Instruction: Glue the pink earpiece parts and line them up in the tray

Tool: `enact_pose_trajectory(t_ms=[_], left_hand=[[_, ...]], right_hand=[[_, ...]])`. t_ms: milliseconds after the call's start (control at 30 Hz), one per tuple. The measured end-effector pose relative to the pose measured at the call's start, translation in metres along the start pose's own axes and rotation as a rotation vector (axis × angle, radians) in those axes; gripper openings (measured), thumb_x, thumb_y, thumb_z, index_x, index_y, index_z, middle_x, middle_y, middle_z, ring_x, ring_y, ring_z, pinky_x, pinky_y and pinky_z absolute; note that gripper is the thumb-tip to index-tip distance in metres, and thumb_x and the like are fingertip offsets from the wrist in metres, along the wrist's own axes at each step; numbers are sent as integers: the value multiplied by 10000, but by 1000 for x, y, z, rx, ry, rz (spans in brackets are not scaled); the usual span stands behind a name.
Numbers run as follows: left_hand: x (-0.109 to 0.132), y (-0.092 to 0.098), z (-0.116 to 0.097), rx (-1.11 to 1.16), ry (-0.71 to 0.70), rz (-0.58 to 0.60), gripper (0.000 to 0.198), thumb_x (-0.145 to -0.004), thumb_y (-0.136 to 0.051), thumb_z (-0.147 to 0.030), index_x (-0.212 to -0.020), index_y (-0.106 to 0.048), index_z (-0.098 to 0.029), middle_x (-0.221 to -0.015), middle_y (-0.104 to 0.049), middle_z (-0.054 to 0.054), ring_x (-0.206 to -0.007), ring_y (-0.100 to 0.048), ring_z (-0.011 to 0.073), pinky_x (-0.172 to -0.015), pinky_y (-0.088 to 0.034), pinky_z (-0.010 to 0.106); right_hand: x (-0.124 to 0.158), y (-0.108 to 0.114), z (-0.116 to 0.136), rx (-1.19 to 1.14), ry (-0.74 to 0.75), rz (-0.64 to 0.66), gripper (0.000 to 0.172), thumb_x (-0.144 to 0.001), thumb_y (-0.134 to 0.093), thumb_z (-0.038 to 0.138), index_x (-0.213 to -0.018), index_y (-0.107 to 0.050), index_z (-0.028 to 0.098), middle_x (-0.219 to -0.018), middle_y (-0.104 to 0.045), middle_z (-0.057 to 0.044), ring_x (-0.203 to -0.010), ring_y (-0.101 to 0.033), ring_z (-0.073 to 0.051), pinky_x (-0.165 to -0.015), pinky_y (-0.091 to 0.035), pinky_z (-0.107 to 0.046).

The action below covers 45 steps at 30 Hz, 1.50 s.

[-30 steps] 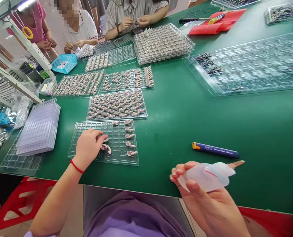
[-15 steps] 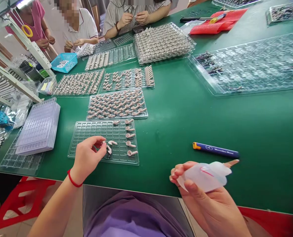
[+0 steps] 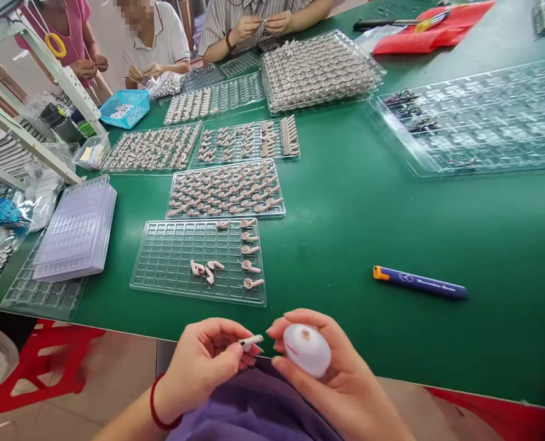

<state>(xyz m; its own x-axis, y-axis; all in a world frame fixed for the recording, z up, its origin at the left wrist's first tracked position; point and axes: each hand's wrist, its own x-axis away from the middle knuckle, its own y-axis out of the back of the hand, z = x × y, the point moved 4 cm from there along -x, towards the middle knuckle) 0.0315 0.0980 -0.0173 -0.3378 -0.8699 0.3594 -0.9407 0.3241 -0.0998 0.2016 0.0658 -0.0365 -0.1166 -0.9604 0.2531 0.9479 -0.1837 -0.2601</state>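
In front of my lap, my left hand (image 3: 212, 361) pinches a small white earbud housing (image 3: 253, 339) by thumb and fingers, its stem pointing right. Close to it on the right, my right hand (image 3: 332, 367) is wrapped round a translucent white squeeze bottle (image 3: 313, 358) with a red mark; its tip faces the camera. The two hands are apart. Beyond them lies a clear plastic tray (image 3: 176, 251) with a column of housings at its right side. A few loose earbud housings (image 3: 210, 275) rest together near its middle.
Further trays of housings (image 3: 226, 187) line the green table (image 3: 337, 226). A blue cutter-like tool with an orange end (image 3: 419, 283) lies at right. Stacked trays (image 3: 77, 226) stand at left, below a white metal frame (image 3: 61, 73). Several people work across the table.
My left hand has come back from the tray to my lap, carrying an earbud housing. My right hand has moved left with the bottle, whose tip now points towards the camera.
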Motion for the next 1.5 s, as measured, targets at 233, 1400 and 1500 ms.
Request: enact_pose_trajectory(t_ms=[233,1400,1500], left_hand=[[7,-9,7,-1,24,43,347,-771,-777,-451,-933,-754,-145,-866,-780,114,-716,-738,190,-672,-611,268],[14,7,-5,-1220,-1046,-241,252,-837,-672,-43,-1083,-665,-97,-906,-763,85,-822,-706,194,-769,-629,303],[14,8,-5,-1215,-1045,-242,250,-831,-674,-37,-1074,-668,-96,-904,-763,84,-823,-704,194,-769,-630,304]], right_hand=[[-5,-10,-12,-31,137,149,294,-802,-747,271,-1042,-578,277,-808,-662,7,-653,-654,-130,-581,-560,-202],[9,27,1,694,697,221,723,-801,-674,116,-1439,-451,374,-867,-704,-44,-635,-639,-196,-523,-551,-325],[10,27,1,711,706,221,735,-812,-665,116,-1456,-425,376,-858,-697,-47,-639,-637,-198,-526,-552,-331]])
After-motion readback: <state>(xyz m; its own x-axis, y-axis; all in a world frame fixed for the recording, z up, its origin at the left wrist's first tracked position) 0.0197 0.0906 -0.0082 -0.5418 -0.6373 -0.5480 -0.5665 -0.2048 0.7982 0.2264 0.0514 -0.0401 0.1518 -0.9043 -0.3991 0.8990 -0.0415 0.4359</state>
